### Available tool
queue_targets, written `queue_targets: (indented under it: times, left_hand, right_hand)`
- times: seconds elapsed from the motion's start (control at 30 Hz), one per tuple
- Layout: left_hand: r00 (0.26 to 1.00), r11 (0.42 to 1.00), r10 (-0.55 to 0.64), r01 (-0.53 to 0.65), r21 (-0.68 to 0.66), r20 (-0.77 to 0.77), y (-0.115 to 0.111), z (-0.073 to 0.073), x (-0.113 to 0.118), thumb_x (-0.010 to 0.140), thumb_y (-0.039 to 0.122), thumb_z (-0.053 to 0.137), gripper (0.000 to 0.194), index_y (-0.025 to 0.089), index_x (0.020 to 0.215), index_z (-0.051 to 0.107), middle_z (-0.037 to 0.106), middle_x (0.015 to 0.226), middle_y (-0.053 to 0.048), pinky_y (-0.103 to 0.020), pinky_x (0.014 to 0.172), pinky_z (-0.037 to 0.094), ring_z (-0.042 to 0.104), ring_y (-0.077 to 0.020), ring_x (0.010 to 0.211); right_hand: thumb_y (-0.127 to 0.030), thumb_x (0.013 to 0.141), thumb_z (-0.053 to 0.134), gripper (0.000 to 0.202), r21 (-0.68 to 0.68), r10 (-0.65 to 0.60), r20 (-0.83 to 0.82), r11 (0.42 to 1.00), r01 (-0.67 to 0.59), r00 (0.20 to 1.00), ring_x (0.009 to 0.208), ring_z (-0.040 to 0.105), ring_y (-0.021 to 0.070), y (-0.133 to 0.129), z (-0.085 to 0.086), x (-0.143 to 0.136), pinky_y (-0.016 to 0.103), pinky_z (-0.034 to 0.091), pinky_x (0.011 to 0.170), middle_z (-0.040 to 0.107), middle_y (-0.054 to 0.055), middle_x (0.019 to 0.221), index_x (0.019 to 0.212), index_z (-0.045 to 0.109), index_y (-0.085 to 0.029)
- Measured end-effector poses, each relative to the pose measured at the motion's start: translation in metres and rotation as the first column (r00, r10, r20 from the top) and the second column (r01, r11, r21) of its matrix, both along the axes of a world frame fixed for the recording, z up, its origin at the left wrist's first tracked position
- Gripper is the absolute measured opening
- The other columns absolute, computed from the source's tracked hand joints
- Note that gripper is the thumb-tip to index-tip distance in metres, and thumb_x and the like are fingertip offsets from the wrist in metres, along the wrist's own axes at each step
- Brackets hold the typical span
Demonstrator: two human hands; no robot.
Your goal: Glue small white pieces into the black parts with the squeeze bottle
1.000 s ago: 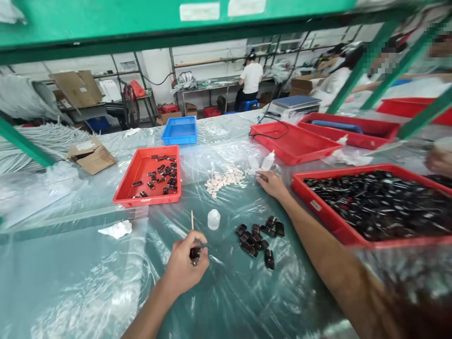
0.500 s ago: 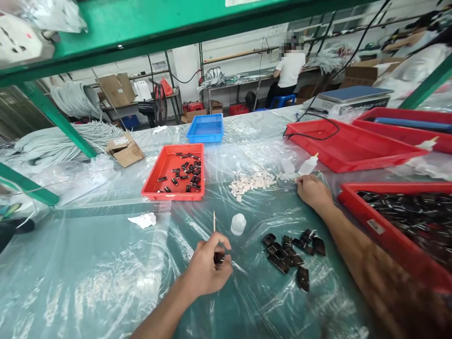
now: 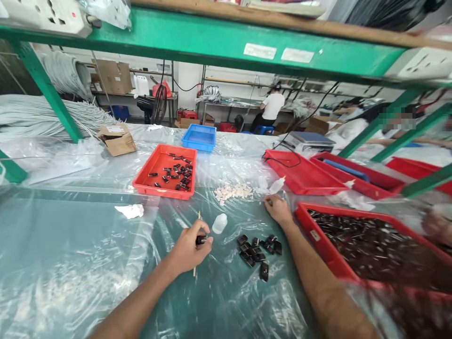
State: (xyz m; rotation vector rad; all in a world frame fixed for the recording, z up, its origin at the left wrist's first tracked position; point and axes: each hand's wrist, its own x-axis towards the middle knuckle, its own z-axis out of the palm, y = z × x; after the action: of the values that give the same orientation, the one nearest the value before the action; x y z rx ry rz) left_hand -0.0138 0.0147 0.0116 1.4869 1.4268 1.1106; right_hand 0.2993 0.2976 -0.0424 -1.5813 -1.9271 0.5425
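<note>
My left hand point(image 3: 192, 247) is closed around a small black plastic part point(image 3: 201, 239), held between thumb and fingers above the green table. A thin wooden stick point(image 3: 194, 271) shows above and below this hand; whether it is held or lies beneath, I cannot tell. Just right of the hand stands a small translucent white bottle point(image 3: 220, 223). Farther right is a loose cluster of black plastic parts point(image 3: 252, 252). My right hand point(image 3: 278, 207) rests with bent fingertips at the right end of a pile of small whitish pieces point(image 3: 233, 191); what its fingers pinch is hidden.
A red tray point(image 3: 164, 190) with some black parts is beyond my left hand, with a blue tray point(image 3: 198, 137) behind. A large red bin point(image 3: 326, 245) full of black parts flanks my right arm. A nozzle bottle point(image 3: 277, 185) lies by red trays. A green shelf beam point(image 3: 212, 42) crosses overhead.
The view has tilted up and turned right, so things appear shifted left. My left hand keeps the black part; my right hand stays by the whitish pieces. More of the stick shows below my left hand.
</note>
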Motion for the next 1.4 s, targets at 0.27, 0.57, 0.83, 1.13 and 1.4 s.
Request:
queue_targets:
  times: [0.27, 0.57, 0.83, 1.13, 1.4]
  left_hand:
    - [0.995, 0.998, -0.018, 0.023, 0.052, -0.099, -0.001, -0.009, -0.003, 0.101, 0.036, 0.055, 0.015, 0.028, 0.094, 0.047, 0.037, 0.067, 0.012, -0.026, 0.06, 0.032, 0.036, -0.0123, 0.058]
    - [0.968, 0.961, 0.043, 0.028, 0.275, -0.249, -0.018, -0.006, 0.007, 0.105, 0.031, 0.046, 0.007, 0.028, 0.101, 0.05, 0.047, 0.07, 0.008, -0.029, 0.058, 0.039, 0.043, -0.0151, 0.057]
    - [0.903, 0.956, 0.056, 0.074, 0.282, -0.426, -0.02, 0.001, 0.013, 0.105, 0.029, 0.044, 0.011, 0.027, 0.104, 0.054, 0.061, 0.071, 0.004, -0.031, 0.063, 0.049, 0.058, -0.0189, 0.061]
    - [0.945, 0.952, -0.006, 0.105, 0.287, -0.326, -0.021, 0.002, 0.018, 0.106, 0.029, 0.038, 0.013, 0.028, 0.096, 0.047, 0.046, 0.06, 0.008, -0.03, 0.055, 0.038, 0.043, -0.0167, 0.049]
    - [0.954, 0.967, -0.148, 0.194, 0.165, -0.26, -0.019, 0.01, 0.016, 0.104, 0.024, 0.043, 0.009, 0.028, 0.097, 0.046, 0.038, 0.061, 0.011, -0.029, 0.053, 0.031, 0.035, -0.0131, 0.048]
  right_hand:
    - [-0.042, 0.108, 0.07, 0.028, 0.085, 0.1, -0.45, 0.994, -0.068, 0.887, 0.091, 0.072, 0.016, -0.038, 0.025, -0.019, 0.033, 0.065, 0.081, 0.075, 0.006, 0.112, 0.117, 0.072, -0.015]
    - [-0.047, 0.086, 0.087, 0.013, 0.042, 0.436, -0.649, 0.839, -0.543, 0.624, 0.068, 0.071, 0.0199, -0.178, 0.06, -0.082, 0.041, 0.058, 0.064, 0.075, 0.009, 0.088, 0.093, 0.083, -0.037]
    - [-0.041, 0.086, 0.089, 0.003, -0.151, 0.331, -0.843, 0.61, -0.778, 0.423, 0.066, 0.062, 0.0157, -0.206, 0.049, -0.104, 0.035, 0.053, 0.066, 0.071, -0.001, 0.086, 0.087, 0.086, -0.041]
    - [-0.04, 0.089, 0.089, 0.01, -0.205, 0.322, -0.861, 0.487, -0.849, 0.393, 0.066, 0.059, 0.0142, -0.203, 0.056, -0.098, 0.027, 0.054, 0.062, 0.068, 0.0, 0.075, 0.088, 0.087, -0.03]
    - [-0.041, 0.092, 0.086, 0.012, -0.267, 0.27, -0.874, 0.428, -0.864, 0.404, 0.058, 0.059, 0.0128, -0.201, 0.056, -0.097, 0.024, 0.056, 0.051, 0.064, -0.002, 0.072, 0.089, 0.084, -0.029]
